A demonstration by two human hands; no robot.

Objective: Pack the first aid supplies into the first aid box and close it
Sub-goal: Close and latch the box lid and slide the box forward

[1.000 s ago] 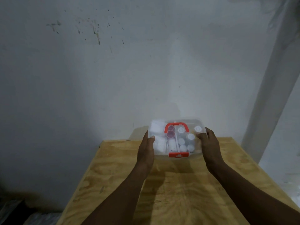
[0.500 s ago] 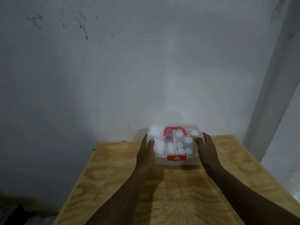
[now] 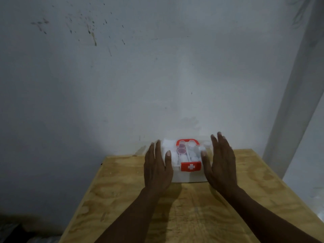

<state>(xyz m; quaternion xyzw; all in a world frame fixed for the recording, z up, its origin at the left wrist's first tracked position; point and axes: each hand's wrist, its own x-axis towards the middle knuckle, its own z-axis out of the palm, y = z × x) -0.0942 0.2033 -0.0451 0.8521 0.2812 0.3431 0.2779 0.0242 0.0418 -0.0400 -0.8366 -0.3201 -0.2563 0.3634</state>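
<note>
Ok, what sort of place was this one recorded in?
Probably a bare indoor room set up for recording, hard to say more. A plain plywood table stands against a stained, whitewashed wall, and only the clear first aid box sits on it.

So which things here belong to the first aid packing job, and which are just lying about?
Job:
- clear plastic first aid box with red cross latch and red handle
- left hand, right hand, both open

Lying about:
- plywood table
- dark clutter on floor
</note>
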